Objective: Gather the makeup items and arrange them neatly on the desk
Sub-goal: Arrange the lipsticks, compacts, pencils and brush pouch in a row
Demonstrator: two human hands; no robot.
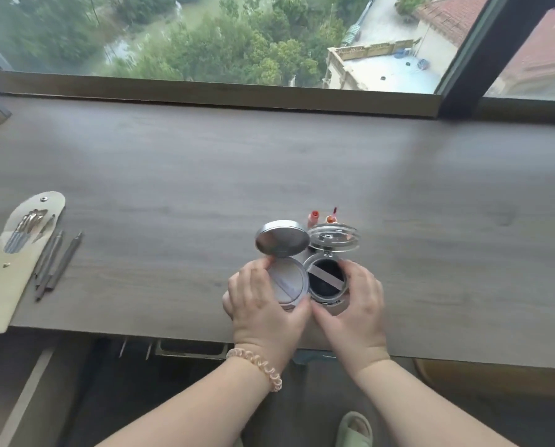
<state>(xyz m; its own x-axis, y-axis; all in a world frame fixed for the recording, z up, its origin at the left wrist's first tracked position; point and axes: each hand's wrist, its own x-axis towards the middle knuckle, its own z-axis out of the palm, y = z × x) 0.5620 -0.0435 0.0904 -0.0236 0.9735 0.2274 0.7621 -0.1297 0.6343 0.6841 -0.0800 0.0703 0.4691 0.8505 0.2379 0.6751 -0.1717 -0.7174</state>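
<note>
Two round cushion compacts stand open side by side near the desk's front edge. My left hand [263, 304] grips the silver compact [287, 282], whose white puff shows and whose lid is raised. My right hand [355, 301] grips the clear-lidded compact [327, 277], which holds a black puff with a grey strap. Just behind them stand two small red lip tint pieces [322, 218], partly hidden by the lids. At the far left lies a beige brush pouch [15, 262] with several brushes, and beside it three grey makeup pencils [55, 264].
The grey wooden desk [269, 162] runs along a wide window sill [214, 91]. The pouch overhangs the front edge at the left. Below the desk I see a dark floor, a drawer handle and a green slipper [355, 430].
</note>
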